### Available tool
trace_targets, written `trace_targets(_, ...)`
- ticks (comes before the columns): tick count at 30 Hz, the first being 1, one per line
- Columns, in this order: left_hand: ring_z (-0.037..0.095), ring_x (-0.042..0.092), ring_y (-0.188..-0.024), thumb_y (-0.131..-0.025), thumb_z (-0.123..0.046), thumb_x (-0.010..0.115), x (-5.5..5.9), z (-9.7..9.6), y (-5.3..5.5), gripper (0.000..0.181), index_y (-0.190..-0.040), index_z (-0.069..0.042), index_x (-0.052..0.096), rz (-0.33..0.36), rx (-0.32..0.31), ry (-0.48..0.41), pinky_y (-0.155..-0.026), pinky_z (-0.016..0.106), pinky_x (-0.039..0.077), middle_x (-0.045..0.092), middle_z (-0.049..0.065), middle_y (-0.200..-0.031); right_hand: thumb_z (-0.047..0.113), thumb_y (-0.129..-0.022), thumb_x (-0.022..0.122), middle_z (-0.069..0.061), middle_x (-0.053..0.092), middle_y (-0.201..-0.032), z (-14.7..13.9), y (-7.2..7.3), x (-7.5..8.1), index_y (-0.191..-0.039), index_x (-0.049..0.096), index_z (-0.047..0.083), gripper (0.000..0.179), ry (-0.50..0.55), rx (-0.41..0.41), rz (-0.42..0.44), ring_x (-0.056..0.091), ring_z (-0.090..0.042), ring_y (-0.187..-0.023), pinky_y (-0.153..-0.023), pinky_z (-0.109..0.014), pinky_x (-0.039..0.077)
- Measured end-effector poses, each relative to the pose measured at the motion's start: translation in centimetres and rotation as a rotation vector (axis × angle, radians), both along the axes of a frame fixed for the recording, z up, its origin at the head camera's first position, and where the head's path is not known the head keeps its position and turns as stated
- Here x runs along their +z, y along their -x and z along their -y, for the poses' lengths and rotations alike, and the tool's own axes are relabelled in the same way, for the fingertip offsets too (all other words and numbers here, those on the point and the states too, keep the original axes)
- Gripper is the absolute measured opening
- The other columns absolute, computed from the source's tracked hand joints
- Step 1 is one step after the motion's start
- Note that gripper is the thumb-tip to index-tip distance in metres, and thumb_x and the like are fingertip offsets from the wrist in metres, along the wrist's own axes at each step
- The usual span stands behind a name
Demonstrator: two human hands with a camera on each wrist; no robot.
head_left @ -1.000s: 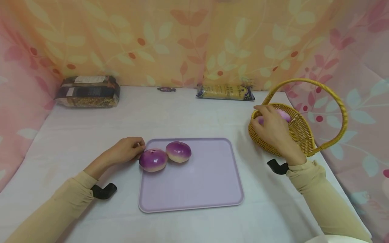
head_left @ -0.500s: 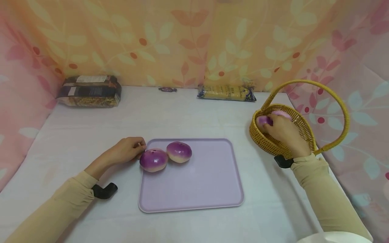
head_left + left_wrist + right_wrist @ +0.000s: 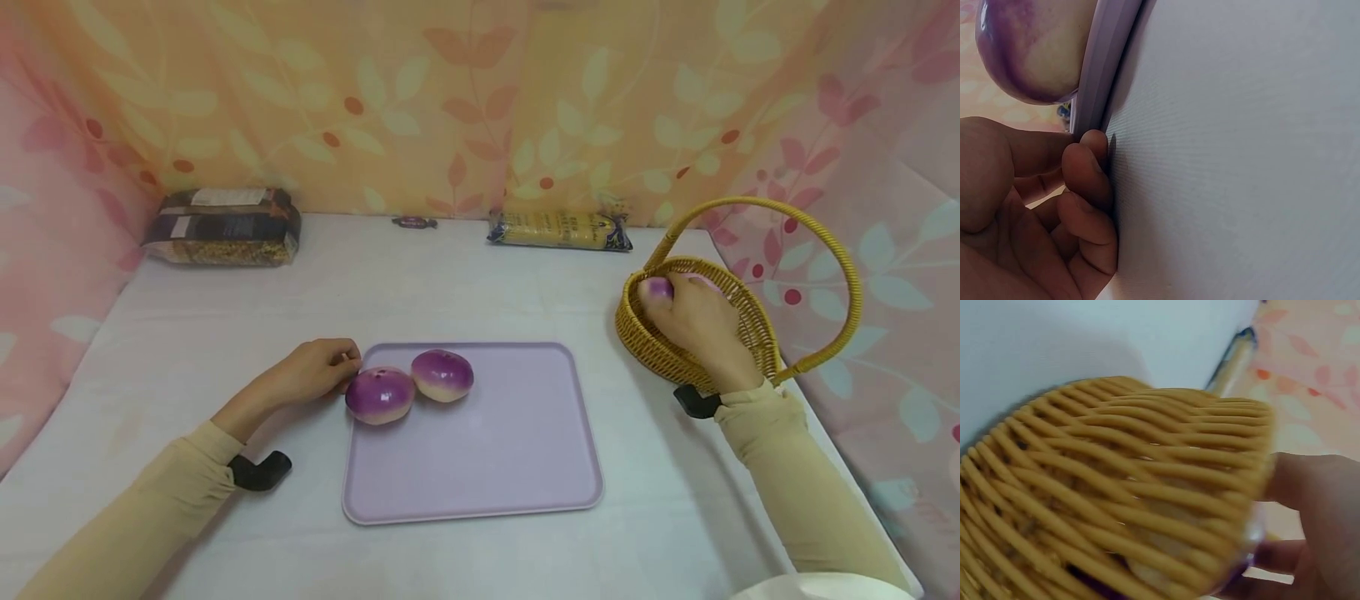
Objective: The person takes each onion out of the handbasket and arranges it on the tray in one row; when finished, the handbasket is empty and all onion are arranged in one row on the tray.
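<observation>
In the head view my right hand (image 3: 693,317) reaches into the yellow wicker basket (image 3: 633,337), fingers and thumb around a purple-and-cream turnip (image 3: 658,288) that it partly hides. A lilac-pink thing (image 3: 705,281) shows behind that hand. The right wrist view has the basket's woven side (image 3: 1116,462) in front of the fingers (image 3: 1291,481). Two glossy turnips, a nearer one (image 3: 380,396) and a farther one (image 3: 442,375), sit on the lilac tray (image 3: 495,450). My left hand (image 3: 318,369) holds the tray's upper left edge with bent fingers (image 3: 1088,215).
A dark bag of grain (image 3: 225,229) lies at the back left. Along the back are a small wrapped candy (image 3: 415,222) and a yellow packet (image 3: 558,229). The basket's tall handle (image 3: 843,267) arches out to the right. A white rounded edge (image 3: 825,587) shows at the bottom right.
My right hand has drawn slightly back and right inside the basket, baring the turnip, then its fingers have closed over it more. The left hand and tray stay put.
</observation>
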State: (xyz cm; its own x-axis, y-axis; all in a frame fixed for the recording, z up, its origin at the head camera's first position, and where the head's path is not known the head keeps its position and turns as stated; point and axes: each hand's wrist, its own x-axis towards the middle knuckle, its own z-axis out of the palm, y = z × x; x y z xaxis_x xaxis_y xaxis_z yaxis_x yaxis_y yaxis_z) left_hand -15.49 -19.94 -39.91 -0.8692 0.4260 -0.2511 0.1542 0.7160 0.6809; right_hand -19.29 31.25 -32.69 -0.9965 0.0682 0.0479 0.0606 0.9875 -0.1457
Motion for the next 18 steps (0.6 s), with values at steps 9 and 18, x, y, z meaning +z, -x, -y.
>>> trace_targets(9, 0.013, 0.049, -0.052, -0.101, -0.016, 0.049, 0.0, 0.1, 0.0, 0.014, -0.096, -0.008, 0.06, -0.001, -0.006, -0.001, -0.052, 0.025, 0.037, 0.059, 0.0, -0.063, 0.034, -0.091, 0.059, -0.028, 0.055, -0.13, 4.3, -2.9, 3.0, -0.136, 0.049, -0.001, 0.058, 0.14, 0.196, -0.202, 0.05, -0.045, -0.119, -0.102, -0.06, 0.038)
trace_targets(18, 0.012, 0.049, -0.051, -0.101, -0.016, 0.049, -0.1, -0.1, 0.0, 0.015, -0.095, -0.008, 0.06, -0.002, 0.005, -0.005, -0.053, 0.025, 0.037, 0.058, 0.0, -0.062, 0.03, -0.081, 0.075, -0.018, 0.063, -0.124, 10.5, -6.5, 1.4, -0.129, 0.057, 0.002, 0.058, 0.099, 0.526, -0.273, 0.06, -0.035, -0.112, -0.094, -0.05, 0.049)
